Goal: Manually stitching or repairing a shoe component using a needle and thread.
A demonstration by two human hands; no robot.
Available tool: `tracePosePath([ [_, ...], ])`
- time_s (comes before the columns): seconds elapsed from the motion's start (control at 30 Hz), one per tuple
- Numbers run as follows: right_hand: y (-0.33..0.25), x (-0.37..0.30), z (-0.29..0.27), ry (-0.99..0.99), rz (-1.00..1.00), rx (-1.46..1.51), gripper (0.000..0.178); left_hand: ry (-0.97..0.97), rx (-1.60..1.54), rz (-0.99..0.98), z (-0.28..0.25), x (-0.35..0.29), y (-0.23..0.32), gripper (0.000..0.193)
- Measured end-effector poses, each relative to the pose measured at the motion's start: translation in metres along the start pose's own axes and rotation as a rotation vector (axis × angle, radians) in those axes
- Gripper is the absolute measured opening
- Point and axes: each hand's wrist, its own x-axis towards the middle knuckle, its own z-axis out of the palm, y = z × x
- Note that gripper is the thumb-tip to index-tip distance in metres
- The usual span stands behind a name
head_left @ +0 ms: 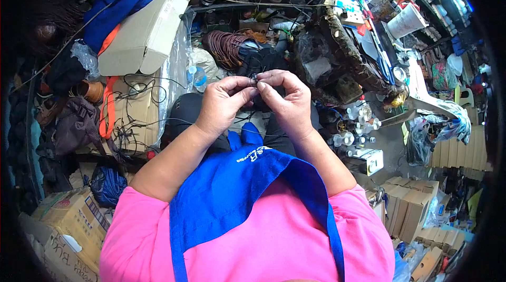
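My left hand point(224, 104) and my right hand point(289, 102) meet in front of my lap, thumbs and fingertips pinched together. Between the fingertips is a small dark thing point(253, 78), too small to make out. A thin dark cord runs close to the left hand from the left side. Below the hands lies my blue apron point(216, 192), its straps over a pink shirt. Just beyond the fingers is a heap of black material point(263, 60), beside a coil of brown cord point(224, 50).
Cardboard point(145, 34) and tangled black cord point(132, 90) lie on the left, near a water bottle point(196, 76). A worn, cluttered work stand point(342, 45) rises at right. Several small bottles point(348, 138) stand below it. Boxes point(408, 208) are stacked lower right; shoes line the back shelf.
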Motion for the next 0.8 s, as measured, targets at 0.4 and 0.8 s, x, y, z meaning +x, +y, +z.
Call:
tracePosePath([
  [0.4, -0.014, 0.003, 0.002, -0.019, -0.23, -0.209, 0.005, 0.034, -0.033, 0.077, 0.005, -0.004, -0.003, 0.014],
  [0.8, -0.008, 0.003, 0.003, -0.018, -0.247, -0.317, 0.007, 0.044, 0.033, 0.115, 0.005, -0.003, -0.003, 0.014],
])
